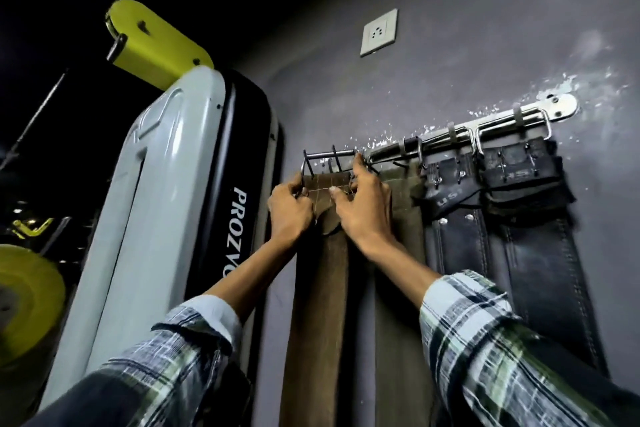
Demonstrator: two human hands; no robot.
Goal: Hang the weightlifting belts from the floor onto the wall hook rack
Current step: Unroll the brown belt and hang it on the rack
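A steel hook rack runs along the grey wall, sloping up to the right. A brown belt hangs down at the rack's left end, its dark metal buckle raised level with the rack's left tip. My left hand grips the belt's top left edge by the buckle. My right hand holds the top right edge, fingers up at the buckle frame. A second brown belt hangs just right of it. Two black leather belts hang from hooks further right.
A white and black gym machine column with a yellow top cover stands close on the left of the belts. A white wall socket sits above the rack. A yellow weight disc is at the far left.
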